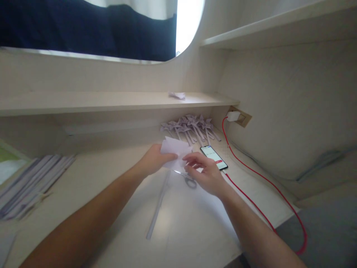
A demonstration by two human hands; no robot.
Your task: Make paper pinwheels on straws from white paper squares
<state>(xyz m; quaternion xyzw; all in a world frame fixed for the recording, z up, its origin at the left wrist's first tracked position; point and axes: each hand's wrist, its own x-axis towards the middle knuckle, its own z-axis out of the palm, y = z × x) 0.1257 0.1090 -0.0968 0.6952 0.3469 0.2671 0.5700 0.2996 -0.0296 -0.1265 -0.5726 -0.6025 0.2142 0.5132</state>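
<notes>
Both my hands hold one folded piece of pale paper (pixel 175 149) just above the desk (pixel 195 230). My left hand (pixel 153 159) grips its left side from beneath. My right hand (pixel 205 173) pinches its right lower edge with thumb and fingers. A pair of scissors (pixel 188 180) lies on the desk directly under my right hand. A clear ruler (pixel 157 208) lies on the desk below my left hand.
A heap of several folded paper figures (pixel 192 128) lies at the back under a shelf (pixel 111 101), with one more paper piece (pixel 177 95) on it. A lit phone (pixel 214 157) with a red cable (pixel 259 178) runs to a wall charger (pixel 233 116). Stacked sheets (pixel 30 184) lie left.
</notes>
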